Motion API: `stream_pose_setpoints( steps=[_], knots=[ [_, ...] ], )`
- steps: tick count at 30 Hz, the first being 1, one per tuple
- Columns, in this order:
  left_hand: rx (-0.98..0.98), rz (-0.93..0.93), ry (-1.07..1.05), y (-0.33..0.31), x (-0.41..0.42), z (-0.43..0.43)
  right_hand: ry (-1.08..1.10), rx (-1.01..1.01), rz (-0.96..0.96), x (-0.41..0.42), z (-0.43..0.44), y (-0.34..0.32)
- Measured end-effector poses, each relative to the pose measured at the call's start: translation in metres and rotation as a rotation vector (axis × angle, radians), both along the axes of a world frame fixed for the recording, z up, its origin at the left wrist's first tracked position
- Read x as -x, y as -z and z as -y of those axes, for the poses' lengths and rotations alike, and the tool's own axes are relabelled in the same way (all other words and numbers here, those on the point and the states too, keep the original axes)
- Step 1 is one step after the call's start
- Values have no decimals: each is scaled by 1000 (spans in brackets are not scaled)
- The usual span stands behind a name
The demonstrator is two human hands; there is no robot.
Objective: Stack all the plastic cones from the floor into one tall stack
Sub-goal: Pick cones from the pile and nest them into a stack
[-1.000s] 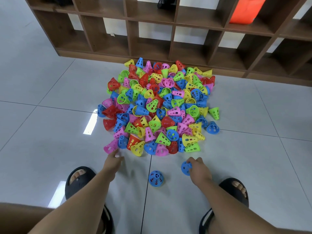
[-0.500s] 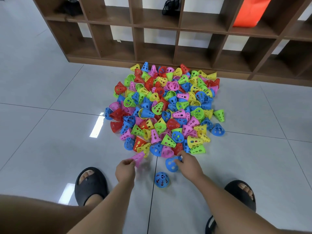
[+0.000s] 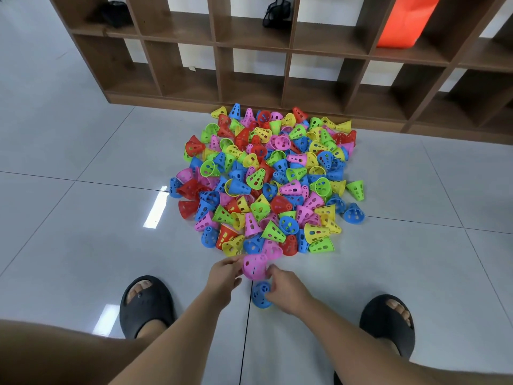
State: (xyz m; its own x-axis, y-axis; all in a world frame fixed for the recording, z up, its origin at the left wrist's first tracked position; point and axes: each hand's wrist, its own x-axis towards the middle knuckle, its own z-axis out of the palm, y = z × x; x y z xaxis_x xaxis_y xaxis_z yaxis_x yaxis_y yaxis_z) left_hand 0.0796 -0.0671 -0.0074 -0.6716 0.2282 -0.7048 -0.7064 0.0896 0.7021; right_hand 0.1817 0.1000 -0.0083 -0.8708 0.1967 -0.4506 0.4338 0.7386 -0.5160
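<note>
Dozens of small, perforated, multicoloured plastic cones

Blue cone half hidden behind right hand; pink cone motion-blurred.

At 12 o'clock the heap of cones covers the floor right up to the wooden shelf unit, which walls off the far side. Bare floor lies wide open at 9 and 10 o'clock, and again at 2 and 3 o'clock past the heap's edge. Close in, my left slipper sits at 8 and my right slipper at 4. Between my left hand and right hand, the pink cone and blue cone fill the gap.
</note>
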Motion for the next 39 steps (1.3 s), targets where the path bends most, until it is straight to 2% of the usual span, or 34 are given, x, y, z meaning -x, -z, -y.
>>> stream_pose_setpoints(
  steps=[7,12,21,27,32,36,39],
  knots=[
    [113,-36,268,16,-26,-1,167,80,74,-18,-4,25],
    [241,-113,322,33,-38,0,278,145,82,-14,-20,26],
    [334,-87,319,41,-31,-5,448,302,-11,10,-43,24],
    [263,-43,183,38,-4,-8,488,458,-32,36,-41,25],
    [224,-94,78,31,26,-13,500,520,-24,47,-38,31],
    [237,-158,70,23,42,-22,506,558,14,49,-41,37],
    [223,-111,116,22,50,-25,516,577,5,47,-45,39]
  ],
)
